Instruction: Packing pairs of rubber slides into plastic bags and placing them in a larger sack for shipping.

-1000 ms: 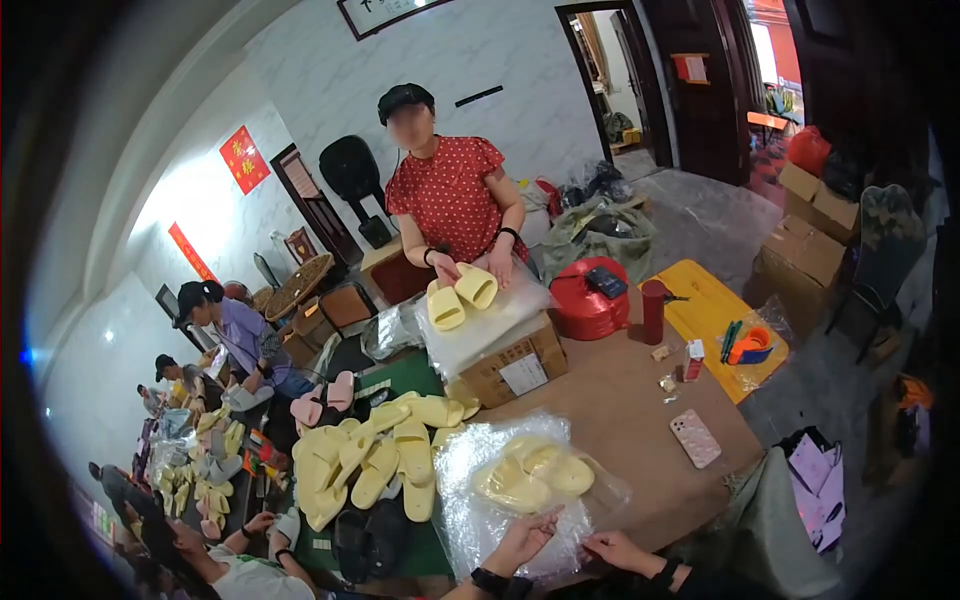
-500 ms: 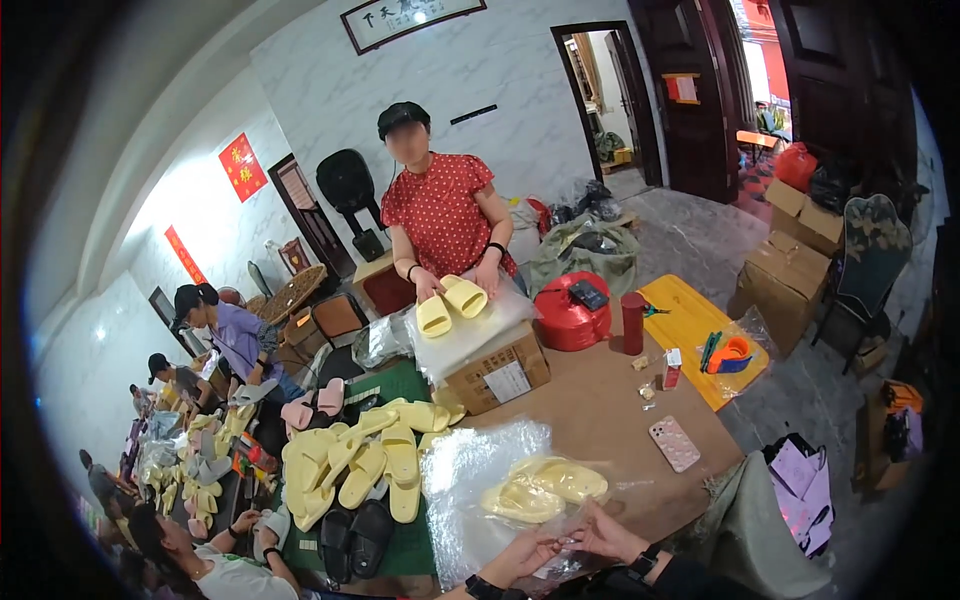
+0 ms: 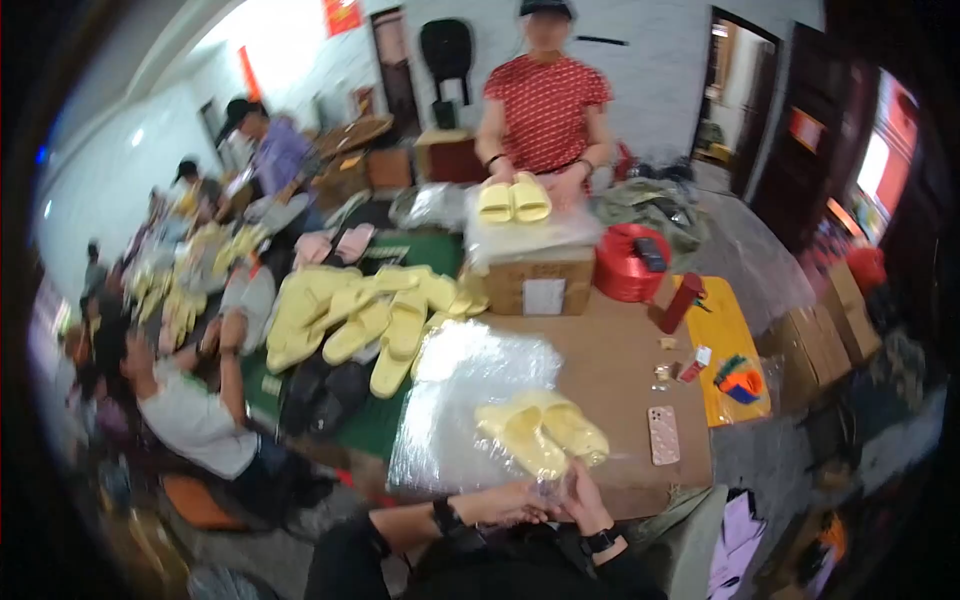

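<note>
Hands, apart a second ago, now meet at the near edge of the plastic-bag stack [image 3: 440,420]. Right hand [image 3: 582,494] pinches near end of clear bag [image 3: 538,455]; left hand [image 3: 516,503] beside it, grip too blurred to tell. Yellow slide slippers [image 3: 572,424] lie bagged atop stack's right part, turned toward wearer: bag end apparently being gathered.

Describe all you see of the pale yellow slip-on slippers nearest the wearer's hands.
The pale yellow slip-on slippers look smooth and rounded, like soft moulded foam. Shiny clear plastic wrapping appears to cover them; blur hides detail. They lie side by side, slanting from far left to near right, partly over clear plastic sheeting, partly over the brown tabletop. The right hand is at their near end, the left hand beside it; whether they touch slippers or only wrapping is unclear.
</note>
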Action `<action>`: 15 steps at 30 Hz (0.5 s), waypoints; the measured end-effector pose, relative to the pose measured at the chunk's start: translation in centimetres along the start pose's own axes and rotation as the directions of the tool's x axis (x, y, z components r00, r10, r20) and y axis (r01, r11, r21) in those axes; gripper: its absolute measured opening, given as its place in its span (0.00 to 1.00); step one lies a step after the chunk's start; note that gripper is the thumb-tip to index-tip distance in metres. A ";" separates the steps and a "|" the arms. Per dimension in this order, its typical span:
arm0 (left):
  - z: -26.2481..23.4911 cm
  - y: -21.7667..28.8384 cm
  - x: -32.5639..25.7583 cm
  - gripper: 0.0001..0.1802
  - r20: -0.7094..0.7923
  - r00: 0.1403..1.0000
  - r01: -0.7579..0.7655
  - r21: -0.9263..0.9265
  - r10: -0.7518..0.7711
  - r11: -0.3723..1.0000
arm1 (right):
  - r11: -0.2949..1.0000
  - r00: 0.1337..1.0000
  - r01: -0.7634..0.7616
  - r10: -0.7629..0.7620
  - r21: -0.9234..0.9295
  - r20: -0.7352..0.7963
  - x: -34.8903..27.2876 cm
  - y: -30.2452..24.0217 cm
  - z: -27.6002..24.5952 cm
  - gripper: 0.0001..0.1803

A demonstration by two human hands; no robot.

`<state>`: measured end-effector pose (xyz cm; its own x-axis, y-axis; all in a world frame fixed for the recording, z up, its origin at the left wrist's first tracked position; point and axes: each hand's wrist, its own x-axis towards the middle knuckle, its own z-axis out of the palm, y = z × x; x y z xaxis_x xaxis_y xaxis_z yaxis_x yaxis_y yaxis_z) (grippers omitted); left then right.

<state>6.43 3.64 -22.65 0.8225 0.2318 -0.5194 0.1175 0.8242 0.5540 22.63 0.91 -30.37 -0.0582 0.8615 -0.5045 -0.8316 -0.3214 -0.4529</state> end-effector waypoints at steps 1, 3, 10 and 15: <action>0.2 0.2 0.0 0.19 -0.004 0.999 -0.044 0.056 0.045 0.997 | 0.998 0.999 -0.045 0.045 -0.037 -0.001 -0.3 -0.1 0.0 0.16; -0.6 1.0 -0.1 0.27 0.016 0.999 -0.036 0.144 0.034 0.989 | 0.972 0.977 0.206 -0.212 -0.116 -0.035 -0.3 -0.9 0.3 0.14; -6.7 5.2 -4.2 0.24 -0.189 0.959 -0.183 0.148 0.210 0.972 | 0.890 0.893 0.372 -0.421 -0.264 -0.160 1.6 -5.4 0.6 0.11; -14.7 7.8 -9.2 0.25 -0.307 0.857 -0.453 -0.068 0.414 0.889 | 0.956 0.929 0.286 -0.292 -0.060 -0.228 5.2 -5.9 -2.1 0.13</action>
<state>-8.42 15.53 -23.17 0.5825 0.6985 -0.4157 -0.3063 0.6624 0.6837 28.41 6.43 -31.83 0.3145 0.8044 -0.5040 -0.7789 -0.0849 -0.6214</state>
